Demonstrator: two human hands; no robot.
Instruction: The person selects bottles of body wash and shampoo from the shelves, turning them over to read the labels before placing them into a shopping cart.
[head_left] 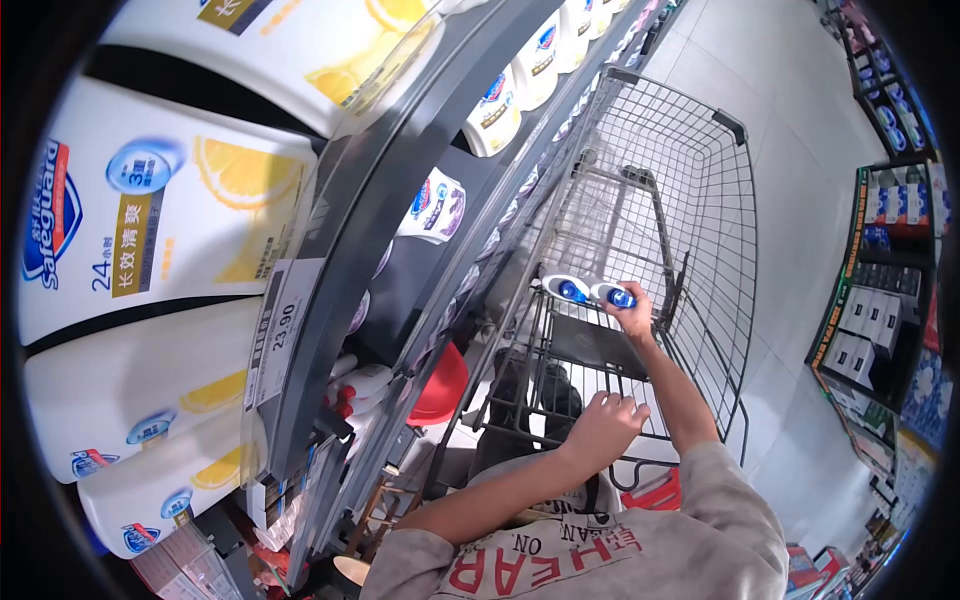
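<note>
Two white bottles with blue caps stand side by side at the near part of a wire shopping cart (715, 190). My right hand (636, 312) is closed around the right bottle (612, 295); the left bottle (566, 289) touches or nearly touches it. My left hand (607, 428) is nearer my body, over the cart's near bars, with its fingers curled in. What it grips, if anything, is hidden under it.
A shelf (375, 170) of large white Safeguard bottles (170, 200) rises close on the left, with a price label (284, 330) on its edge. Below it is a red object (440, 385). More stocked shelves (868, 290) stand across the tiled aisle (790, 250) on the right.
</note>
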